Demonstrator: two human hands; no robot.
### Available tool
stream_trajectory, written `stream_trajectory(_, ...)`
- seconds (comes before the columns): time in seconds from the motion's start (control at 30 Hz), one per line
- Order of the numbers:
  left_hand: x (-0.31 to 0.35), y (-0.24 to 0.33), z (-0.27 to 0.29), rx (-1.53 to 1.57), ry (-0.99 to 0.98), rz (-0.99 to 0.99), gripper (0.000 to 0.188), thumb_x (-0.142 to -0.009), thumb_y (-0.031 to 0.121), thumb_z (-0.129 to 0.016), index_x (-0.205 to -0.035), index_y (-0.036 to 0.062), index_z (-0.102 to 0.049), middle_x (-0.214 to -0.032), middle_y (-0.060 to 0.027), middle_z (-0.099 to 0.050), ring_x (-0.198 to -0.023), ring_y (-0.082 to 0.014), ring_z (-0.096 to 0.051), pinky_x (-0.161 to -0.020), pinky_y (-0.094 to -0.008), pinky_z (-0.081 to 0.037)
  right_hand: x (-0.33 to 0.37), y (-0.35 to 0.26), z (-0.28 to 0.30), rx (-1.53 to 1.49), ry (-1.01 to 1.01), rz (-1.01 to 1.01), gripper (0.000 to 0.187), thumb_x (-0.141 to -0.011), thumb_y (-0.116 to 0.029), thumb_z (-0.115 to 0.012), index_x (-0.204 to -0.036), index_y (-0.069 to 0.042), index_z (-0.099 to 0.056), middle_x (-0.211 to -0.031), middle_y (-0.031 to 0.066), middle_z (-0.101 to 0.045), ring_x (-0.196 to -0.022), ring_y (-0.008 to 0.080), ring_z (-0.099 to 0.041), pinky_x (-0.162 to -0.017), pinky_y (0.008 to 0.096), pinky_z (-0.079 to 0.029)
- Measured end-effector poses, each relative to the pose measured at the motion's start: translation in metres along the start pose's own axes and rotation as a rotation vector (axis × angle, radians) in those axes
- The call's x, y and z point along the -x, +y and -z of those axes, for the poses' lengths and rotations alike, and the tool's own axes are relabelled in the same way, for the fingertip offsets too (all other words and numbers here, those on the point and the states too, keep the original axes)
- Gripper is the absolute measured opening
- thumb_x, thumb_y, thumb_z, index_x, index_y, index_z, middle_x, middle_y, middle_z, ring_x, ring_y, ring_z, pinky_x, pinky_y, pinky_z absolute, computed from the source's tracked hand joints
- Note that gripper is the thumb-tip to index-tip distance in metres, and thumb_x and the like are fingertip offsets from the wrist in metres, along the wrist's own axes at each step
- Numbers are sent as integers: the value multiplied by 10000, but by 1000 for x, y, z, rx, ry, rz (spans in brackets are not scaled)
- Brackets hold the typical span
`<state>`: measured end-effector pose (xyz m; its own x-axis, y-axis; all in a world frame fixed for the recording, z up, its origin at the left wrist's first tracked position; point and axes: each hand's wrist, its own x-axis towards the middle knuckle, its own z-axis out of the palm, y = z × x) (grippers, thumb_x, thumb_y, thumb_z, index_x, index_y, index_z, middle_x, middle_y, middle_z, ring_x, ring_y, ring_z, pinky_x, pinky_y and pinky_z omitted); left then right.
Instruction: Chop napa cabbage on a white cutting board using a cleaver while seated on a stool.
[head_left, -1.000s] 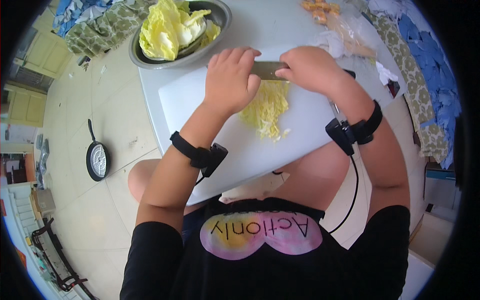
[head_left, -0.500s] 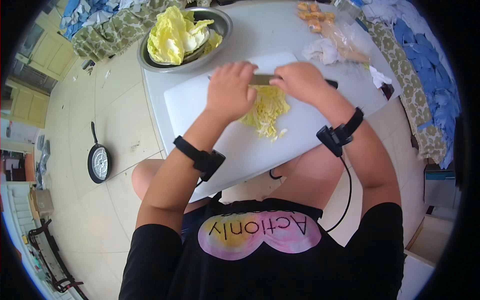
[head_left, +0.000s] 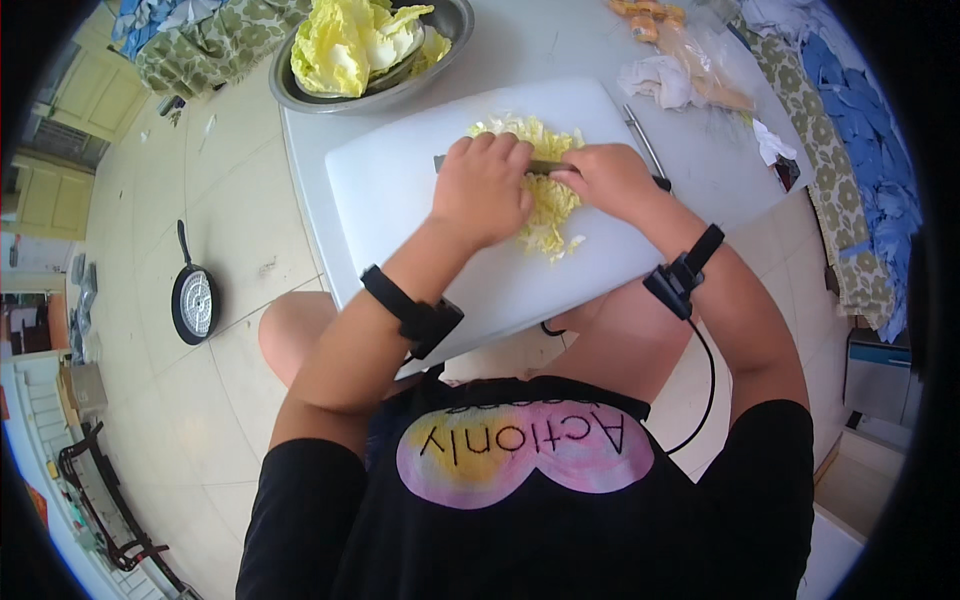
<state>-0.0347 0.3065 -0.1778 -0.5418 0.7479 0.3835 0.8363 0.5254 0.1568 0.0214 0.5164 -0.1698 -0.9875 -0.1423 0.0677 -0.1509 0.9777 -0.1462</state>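
Both of my hands are on a kitchen knife (head_left: 548, 167) held crosswise over a white cutting board (head_left: 375, 205). My right hand (head_left: 615, 182) is closed round its right part, with the handle hidden in the grip. Curled over the blade nearer its left end is my left hand (head_left: 485, 190), and the tip pokes out beyond it. Shredded yellow-green napa cabbage (head_left: 552, 210) lies under the blade, with pieces on both its far and near sides.
A steel bowl (head_left: 462, 30) of cabbage leaves (head_left: 345, 45) stands at the far left of the table. Beside the board lies a thin metal utensil (head_left: 643, 140). Farther right are a plastic bag (head_left: 710, 75) and orange packets (head_left: 645, 20). A frying pan (head_left: 195, 303) sits on the floor.
The knife and both hands have come nearer over the cabbage, and shreds now show beyond the blade. The view has shifted slightly, and the metal utensil right of the board is now visible.
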Motion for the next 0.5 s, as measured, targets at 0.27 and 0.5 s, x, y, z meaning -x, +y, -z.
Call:
stream_trajectory(0.27, -5, -20, 27, 254, 168, 13, 394, -848, 150, -441, -1202, 66, -591, -1109, -166, -632, -1042, -365, -573, -905, -478, -445, -23, -33, 71, 147, -123, 71, 264, -900, -304, -631, -857, -54, -701, -778, 156, -676, -766, 363, -662, -703, 473, -520)
stream_trajectory(0.5, 5, 16, 10, -4, -53, 32, 389, -759, 183, -576, -1128, 61, -571, -1158, -106, -608, -1061, -282, -586, -889, -439, -460, 10, -5, 0, -14, -54, -22, 297, -907, -342, -613, -832, -67, -693, -760, 153, -671, -730, 365, -651, -661, 484, -503)
